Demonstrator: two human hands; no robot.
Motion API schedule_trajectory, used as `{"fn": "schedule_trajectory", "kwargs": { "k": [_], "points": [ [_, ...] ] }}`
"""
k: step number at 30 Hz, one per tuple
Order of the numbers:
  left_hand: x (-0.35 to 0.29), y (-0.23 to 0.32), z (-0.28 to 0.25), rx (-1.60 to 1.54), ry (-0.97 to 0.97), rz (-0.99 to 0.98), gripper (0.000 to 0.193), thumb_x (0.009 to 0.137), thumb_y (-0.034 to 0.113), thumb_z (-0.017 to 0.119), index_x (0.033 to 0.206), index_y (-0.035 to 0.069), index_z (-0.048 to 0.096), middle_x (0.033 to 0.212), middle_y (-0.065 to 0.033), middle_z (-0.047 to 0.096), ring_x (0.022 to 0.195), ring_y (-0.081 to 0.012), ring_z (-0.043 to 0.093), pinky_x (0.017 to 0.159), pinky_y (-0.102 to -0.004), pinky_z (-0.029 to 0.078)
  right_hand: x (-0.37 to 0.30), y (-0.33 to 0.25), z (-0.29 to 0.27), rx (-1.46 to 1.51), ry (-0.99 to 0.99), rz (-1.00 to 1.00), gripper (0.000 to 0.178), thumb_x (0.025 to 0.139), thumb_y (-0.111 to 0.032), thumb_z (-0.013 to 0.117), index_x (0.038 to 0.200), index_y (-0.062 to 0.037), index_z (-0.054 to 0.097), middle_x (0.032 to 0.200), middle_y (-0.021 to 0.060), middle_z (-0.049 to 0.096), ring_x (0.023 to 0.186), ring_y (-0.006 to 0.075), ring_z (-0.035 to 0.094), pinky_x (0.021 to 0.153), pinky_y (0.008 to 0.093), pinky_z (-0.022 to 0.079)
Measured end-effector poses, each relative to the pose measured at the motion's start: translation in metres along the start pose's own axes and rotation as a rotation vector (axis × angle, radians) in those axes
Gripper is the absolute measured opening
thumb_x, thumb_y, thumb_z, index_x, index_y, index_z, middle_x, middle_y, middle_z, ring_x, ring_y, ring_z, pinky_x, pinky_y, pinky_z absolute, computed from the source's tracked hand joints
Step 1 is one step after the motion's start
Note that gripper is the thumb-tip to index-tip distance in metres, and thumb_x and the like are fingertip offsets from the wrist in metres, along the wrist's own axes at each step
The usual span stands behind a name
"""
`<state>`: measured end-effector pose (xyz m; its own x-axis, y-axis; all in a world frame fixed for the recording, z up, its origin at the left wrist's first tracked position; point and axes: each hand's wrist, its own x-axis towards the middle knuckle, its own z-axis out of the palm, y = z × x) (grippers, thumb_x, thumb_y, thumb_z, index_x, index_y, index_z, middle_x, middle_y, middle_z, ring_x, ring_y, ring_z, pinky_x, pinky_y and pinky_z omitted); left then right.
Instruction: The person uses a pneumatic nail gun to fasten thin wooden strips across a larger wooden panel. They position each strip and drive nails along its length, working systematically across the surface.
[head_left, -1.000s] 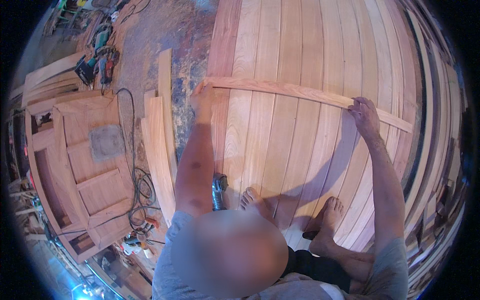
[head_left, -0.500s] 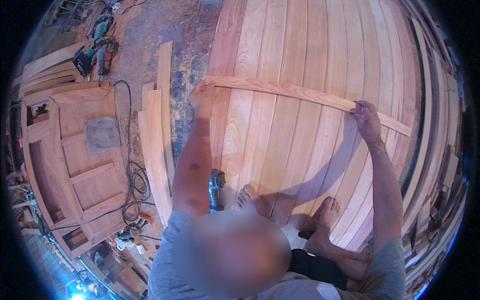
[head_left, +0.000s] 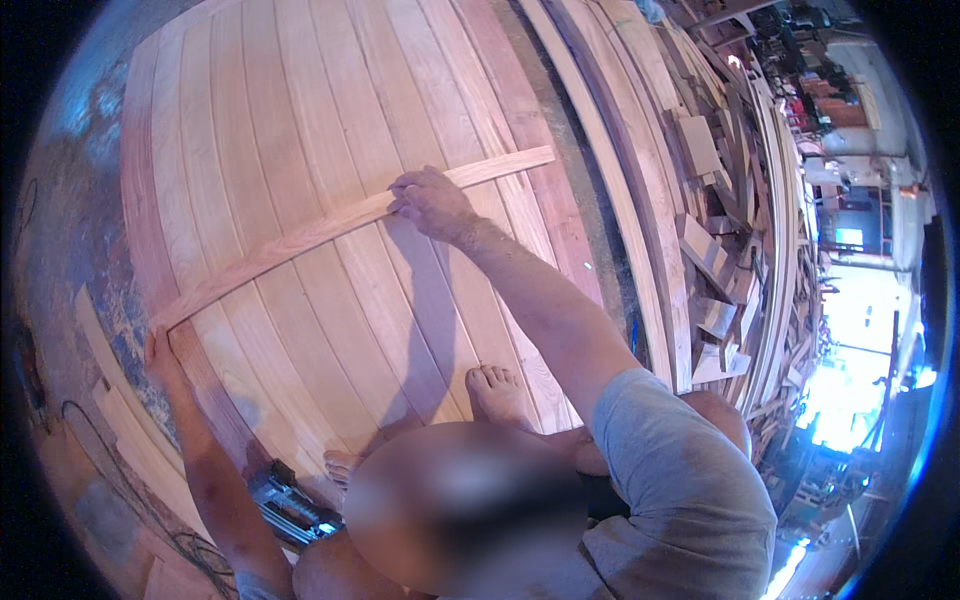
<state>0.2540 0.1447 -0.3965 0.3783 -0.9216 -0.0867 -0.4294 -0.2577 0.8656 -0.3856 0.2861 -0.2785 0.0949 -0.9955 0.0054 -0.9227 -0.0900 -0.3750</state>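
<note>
A long thin wooden strip (head_left: 300, 235) lies slantwise across a big panel of pale and reddish planks (head_left: 290, 110) on the floor. My left hand (head_left: 160, 352) grips the strip's lower left end at the panel's edge. My right hand (head_left: 430, 200) rests on the strip past its middle, fingers curled over its far edge. My bare feet (head_left: 495, 392) stand on the panel below the strip.
A power tool (head_left: 290, 505) lies by my left leg near the panel's lower edge. Long boards and several offcuts (head_left: 705, 200) are piled along the right. Loose planks (head_left: 110, 410) and a cable (head_left: 60, 415) lie on the floor at left.
The view has swung to the right, so the panel and strip now sit further left. Both hands stay on the strip at about the same places.
</note>
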Motion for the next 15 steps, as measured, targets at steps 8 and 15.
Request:
{"fn": "schedule_trajectory", "kwargs": {
  "k": [8, 15],
  "points": [
    [-0.019, 0.032, 0.002, -0.122, -0.081, -0.061, 0.06, 0.094, 0.028, 0.075, 0.139, -0.008, 0.061, 0.135, -0.0176, 0.067, 0.118, -0.0225, 0.065, 0.102, -0.0314, 0.05, -0.001, -0.001, 0.001, 0.051, -0.027, 0.04, 0.025, 0.092, -0.027, 0.073, 0.112, -0.0121, 0.072, 0.127, 0.0055, 0.065, 0.13, 0.0246, 0.056, 0.122, 0.0512, 0.033],
    [-0.021, 0.039, 0.006, -0.115, -0.021, -0.072, 0.063, 0.093, 0.029, 0.076, 0.14, -0.009, 0.059, 0.133, -0.0192, 0.067, 0.119, -0.0243, 0.064, 0.103, -0.0332, 0.049, -0.002, -0.003, -0.002, 0.027, 0.066, -0.054, 0.022, 0.087, -0.019, 0.077, 0.106, -0.0079, 0.076, 0.121, 0.0091, 0.069, 0.12, 0.0295, 0.062, 0.111, 0.0458, 0.044]
  ]
}}
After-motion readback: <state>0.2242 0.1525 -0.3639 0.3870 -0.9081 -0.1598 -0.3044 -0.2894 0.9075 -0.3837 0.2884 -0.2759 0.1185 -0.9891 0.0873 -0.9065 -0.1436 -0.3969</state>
